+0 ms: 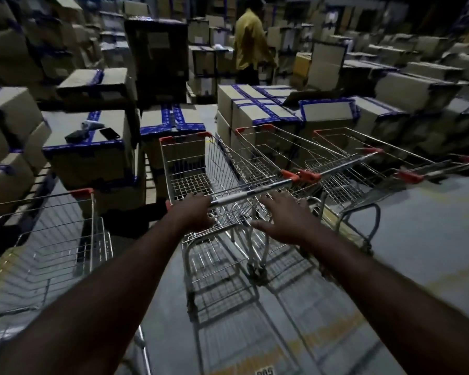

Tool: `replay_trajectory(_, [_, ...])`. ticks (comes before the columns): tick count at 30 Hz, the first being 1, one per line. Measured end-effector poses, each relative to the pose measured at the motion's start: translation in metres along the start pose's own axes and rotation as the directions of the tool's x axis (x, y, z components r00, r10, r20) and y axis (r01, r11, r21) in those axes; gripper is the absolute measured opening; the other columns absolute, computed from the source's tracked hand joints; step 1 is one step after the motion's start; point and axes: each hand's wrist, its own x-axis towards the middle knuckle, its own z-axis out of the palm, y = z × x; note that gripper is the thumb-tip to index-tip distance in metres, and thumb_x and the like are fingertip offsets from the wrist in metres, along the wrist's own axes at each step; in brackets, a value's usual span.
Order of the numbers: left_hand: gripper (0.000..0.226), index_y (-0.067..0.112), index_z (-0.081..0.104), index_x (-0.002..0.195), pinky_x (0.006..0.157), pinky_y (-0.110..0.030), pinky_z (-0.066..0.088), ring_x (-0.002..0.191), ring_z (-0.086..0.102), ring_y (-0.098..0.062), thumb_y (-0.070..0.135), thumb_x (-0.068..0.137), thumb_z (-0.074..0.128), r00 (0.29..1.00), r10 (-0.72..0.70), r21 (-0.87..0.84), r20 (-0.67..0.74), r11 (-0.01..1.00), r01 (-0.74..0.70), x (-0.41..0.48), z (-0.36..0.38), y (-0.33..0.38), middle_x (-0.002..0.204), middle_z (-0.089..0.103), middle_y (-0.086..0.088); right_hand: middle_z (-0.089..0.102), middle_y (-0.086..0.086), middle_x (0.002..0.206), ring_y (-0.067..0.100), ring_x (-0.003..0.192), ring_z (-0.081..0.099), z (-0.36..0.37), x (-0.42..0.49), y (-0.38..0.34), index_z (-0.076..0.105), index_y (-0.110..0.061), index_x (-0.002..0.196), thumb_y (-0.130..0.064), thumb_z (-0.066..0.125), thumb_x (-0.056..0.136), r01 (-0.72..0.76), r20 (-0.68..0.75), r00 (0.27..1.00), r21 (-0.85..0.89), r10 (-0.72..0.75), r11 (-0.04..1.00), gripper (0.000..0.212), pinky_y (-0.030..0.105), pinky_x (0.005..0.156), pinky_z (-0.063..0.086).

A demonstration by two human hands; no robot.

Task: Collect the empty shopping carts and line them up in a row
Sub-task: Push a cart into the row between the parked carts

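Stacked cardboard boxes (pixel 92 150) block the floor (pixel 417 239) ahead, one person (pixel 251 41) among them. Four carts (pixel 287 155) stand here. The left hand (pixel 194 209) grips the second cart (pixel 190 163) by its handle (pixel 244 195), while the right hand (pixel 284 220) hovers open with fingers spread.

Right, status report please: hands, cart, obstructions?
Left hand grips handle of silver wire shopping cart with red corners. Right hand open over handle. Blue-taped cardboard boxes close ahead.

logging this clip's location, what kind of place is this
Probably a warehouse or store stockroom: stacks of tape-sealed cardboard boxes all around, and wire shopping carts on a bare grey floor.
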Motion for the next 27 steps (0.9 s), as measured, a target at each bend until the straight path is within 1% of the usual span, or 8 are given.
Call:
replay_trajectory(4, [0.079,0.027,0.035,0.147,0.110,-0.068,0.030,0.139,0.038,-0.028,0.041,0.081,0.074,0.994,-0.080,-0.009,0.073,0.997,0.081,0.046,0.019,-0.010,0.152,0.042,-0.004,0.018,0.003,0.168,0.026,0.154,0.014,0.010,0.051,0.024,0.027,-0.035,0.156,-0.070,0.052,0.091,0.038,0.034,0.999,0.005,-0.038,0.999,0.078,0.071,0.117,0.006])
replay_trajectory(8, [0.070,0.038,0.038,0.141,0.109,-0.076,0.014,0.134,0.047,-0.021,0.051,0.080,0.070,0.988,-0.144,0.042,0.058,0.989,0.142,0.067,0.044,-0.021,0.143,0.049,0.008,0.016,0.007,0.168,0.028,0.155,0.013,0.023,0.101,0.036,0.027,-0.032,0.157,-0.062,0.059,0.092,0.126,0.086,0.989,-0.026,-0.123,0.992,0.079,0.069,0.118,0.004])
replay_trajectory(12, [0.077,0.040,0.036,0.143,0.112,-0.072,0.017,0.139,0.042,-0.022,0.069,0.078,0.063,0.981,-0.192,0.084,-0.007,0.978,0.192,0.081,0.056,-0.029,0.152,0.042,0.005,0.018,0.012,0.167,0.031,0.154,0.015,0.037,0.162,0.041,0.025,-0.028,0.158,-0.062,0.060,0.091,0.226,0.150,0.966,-0.110,-0.208,0.968,0.082,0.068,0.120,0.007])
replay_trajectory(14, [0.094,0.036,0.025,0.153,0.114,-0.069,0.014,0.148,0.027,-0.028,0.081,0.075,0.052,0.969,-0.247,0.089,0.006,0.965,0.245,0.090,0.060,-0.033,0.163,0.025,0.001,0.019,0.012,0.167,0.032,0.153,0.016,0.051,0.193,0.044,0.026,-0.027,0.157,-0.065,0.057,0.091,0.262,0.203,0.951,-0.122,-0.235,0.957,0.082,0.067,0.120,0.009])
replay_trajectory(16, [0.105,0.034,0.015,0.157,0.115,-0.065,0.018,0.150,0.020,-0.032,0.088,0.072,0.043,0.952,-0.307,0.097,0.002,0.947,0.306,0.100,0.062,-0.039,0.166,0.019,-0.002,0.020,0.010,0.167,0.031,0.154,0.016,0.065,0.219,0.048,0.025,-0.029,0.158,-0.074,0.045,0.092,0.273,0.260,0.936,-0.107,-0.238,0.956,0.082,0.068,0.119,0.008])
replay_trajectory(20, [0.098,0.036,0.031,0.150,0.111,-0.057,0.030,0.141,0.035,-0.033,0.092,0.070,0.035,0.936,-0.346,0.192,-0.065,0.916,0.352,0.115,0.066,-0.056,0.157,0.038,-0.002,0.026,0.003,0.166,0.027,0.153,0.019,0.086,0.252,0.052,0.028,-0.030,0.157,-0.081,0.030,0.091,0.369,0.267,0.904,-0.089,-0.335,0.925,0.084,0.069,0.118,0.011])
replay_trajectory(23, [0.087,0.037,0.040,0.142,0.108,-0.054,0.034,0.132,0.049,-0.028,0.089,0.072,0.041,0.942,-0.331,0.221,-0.061,0.916,0.336,0.131,0.058,-0.073,0.147,0.049,0.002,0.027,0.003,0.166,0.029,0.153,0.019,0.089,0.268,0.040,0.030,-0.034,0.156,-0.083,0.028,0.090,0.366,0.224,0.914,-0.090,-0.339,0.926,0.083,0.070,0.117,0.005])
replay_trajectory(27, [0.089,0.033,0.033,0.151,0.117,-0.057,0.021,0.143,0.039,-0.025,0.083,0.079,0.047,0.926,-0.377,0.213,0.003,0.905,0.367,0.150,0.048,-0.102,0.159,0.036,0.001,0.033,0.006,0.162,0.031,0.153,0.018,0.090,0.294,0.017,0.035,-0.034,0.153,-0.081,0.029,0.091,0.346,0.227,0.918,-0.062,-0.324,0.936,0.079,0.072,0.115,-0.002])
